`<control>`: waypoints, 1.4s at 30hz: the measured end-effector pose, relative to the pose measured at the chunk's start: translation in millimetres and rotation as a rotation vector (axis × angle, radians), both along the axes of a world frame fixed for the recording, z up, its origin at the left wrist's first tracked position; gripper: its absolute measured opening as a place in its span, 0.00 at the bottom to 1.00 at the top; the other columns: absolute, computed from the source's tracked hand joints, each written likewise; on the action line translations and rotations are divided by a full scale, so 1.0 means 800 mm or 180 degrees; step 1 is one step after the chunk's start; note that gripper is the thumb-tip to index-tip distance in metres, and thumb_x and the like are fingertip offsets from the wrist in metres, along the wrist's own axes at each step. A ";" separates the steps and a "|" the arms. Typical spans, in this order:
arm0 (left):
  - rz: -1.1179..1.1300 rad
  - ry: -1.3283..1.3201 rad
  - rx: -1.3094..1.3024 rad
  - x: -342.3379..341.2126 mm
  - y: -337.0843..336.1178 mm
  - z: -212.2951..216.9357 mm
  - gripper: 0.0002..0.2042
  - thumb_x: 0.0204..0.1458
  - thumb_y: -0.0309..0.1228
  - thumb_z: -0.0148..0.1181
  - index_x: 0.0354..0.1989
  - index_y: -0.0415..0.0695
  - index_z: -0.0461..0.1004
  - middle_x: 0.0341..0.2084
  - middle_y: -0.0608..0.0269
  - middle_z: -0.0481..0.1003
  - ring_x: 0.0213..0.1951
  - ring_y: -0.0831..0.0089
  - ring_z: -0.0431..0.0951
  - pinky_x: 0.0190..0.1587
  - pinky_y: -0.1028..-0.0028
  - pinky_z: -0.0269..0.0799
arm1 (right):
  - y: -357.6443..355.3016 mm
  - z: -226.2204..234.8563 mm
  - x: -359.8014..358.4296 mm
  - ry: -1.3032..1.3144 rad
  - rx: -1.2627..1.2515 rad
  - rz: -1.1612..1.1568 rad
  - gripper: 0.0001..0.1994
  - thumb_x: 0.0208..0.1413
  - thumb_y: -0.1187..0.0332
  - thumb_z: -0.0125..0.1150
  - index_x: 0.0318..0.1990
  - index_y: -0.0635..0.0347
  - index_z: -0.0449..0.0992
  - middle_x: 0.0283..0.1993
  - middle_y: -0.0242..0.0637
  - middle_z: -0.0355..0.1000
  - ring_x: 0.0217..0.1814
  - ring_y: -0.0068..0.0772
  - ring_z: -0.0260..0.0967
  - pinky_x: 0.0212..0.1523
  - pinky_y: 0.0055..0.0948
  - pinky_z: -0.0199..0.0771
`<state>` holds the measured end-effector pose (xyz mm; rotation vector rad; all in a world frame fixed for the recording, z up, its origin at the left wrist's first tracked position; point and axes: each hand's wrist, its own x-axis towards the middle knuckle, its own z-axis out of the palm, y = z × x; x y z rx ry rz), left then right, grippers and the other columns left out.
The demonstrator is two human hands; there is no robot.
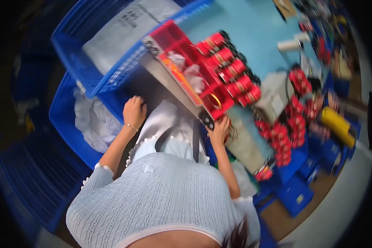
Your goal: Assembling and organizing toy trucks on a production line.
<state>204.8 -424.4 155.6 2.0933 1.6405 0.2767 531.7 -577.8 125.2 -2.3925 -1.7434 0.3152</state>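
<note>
The left hand point(134, 110) was held in front of the body, beside the rim of an upper blue basket point(98, 89). Its fingers were loosely curled; whether anything was gripped by them could not be told. The right hand point(219, 131) was placed at the near end of a red compartment tray point(168, 36), close to a pair of black round parts point(206, 119). Its fingers were bent and partly blurred, so it could not be told how far they were opened or whether anything was held.

The red tray was set at a slant along the worktop point(256, 25) edge, ahead of the body. Crumpled clear plastic point(194, 78), an orange strip point(182, 80) and a yellow ring point(215, 100) were contained in it. Red-and-black cylindrical parts point(231, 70) were lined up along its right side, with a pale box point(272, 97) seen beyond them.

A large white bag point(120, 37) was contained in the upper basket, and white plastic wrapping point(94, 124) in a lower blue bin point(58, 108). A yellow roll point(337, 126) was seen far to the right.
</note>
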 end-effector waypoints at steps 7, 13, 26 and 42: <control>-0.2888 -0.1854 0.0265 0.351 0.089 0.027 0.25 0.39 0.30 0.61 0.49 0.43 0.64 0.48 0.57 0.67 0.50 0.60 0.65 0.53 0.65 0.57 | 0.019 0.009 0.026 0.0164 -0.0228 -0.0775 0.16 0.34 0.66 0.67 0.35 0.56 0.75 0.65 0.45 0.44 0.68 0.49 0.36 0.53 0.72 0.44; -0.3572 -0.1239 -0.0538 0.456 0.068 -0.050 0.28 0.37 0.34 0.63 0.50 0.45 0.63 0.45 0.61 0.70 0.51 0.61 0.66 0.57 0.59 0.51 | 0.002 0.017 0.046 0.0125 -0.0223 -0.0737 0.13 0.32 0.67 0.67 0.30 0.56 0.76 0.65 0.40 0.45 0.69 0.47 0.36 0.54 0.71 0.43; -0.3758 -0.0867 -0.4083 0.425 -0.005 0.169 0.25 0.48 0.40 0.56 0.52 0.40 0.60 0.45 0.55 0.69 0.45 0.64 0.71 0.46 0.71 0.68 | -0.036 0.269 0.100 -0.0637 0.0310 -0.0369 0.17 0.36 0.73 0.63 0.39 0.56 0.74 0.64 0.39 0.48 0.66 0.47 0.43 0.55 0.67 0.44; -0.1738 -0.3665 -0.5687 0.343 -0.012 0.233 0.31 0.45 0.39 0.54 0.57 0.43 0.54 0.44 0.54 0.68 0.42 0.64 0.73 0.44 0.66 0.71 | -0.024 0.297 0.051 -0.0278 0.2697 -0.0679 0.18 0.44 0.71 0.63 0.44 0.63 0.68 0.49 0.40 0.66 0.42 0.39 0.65 0.40 0.32 0.66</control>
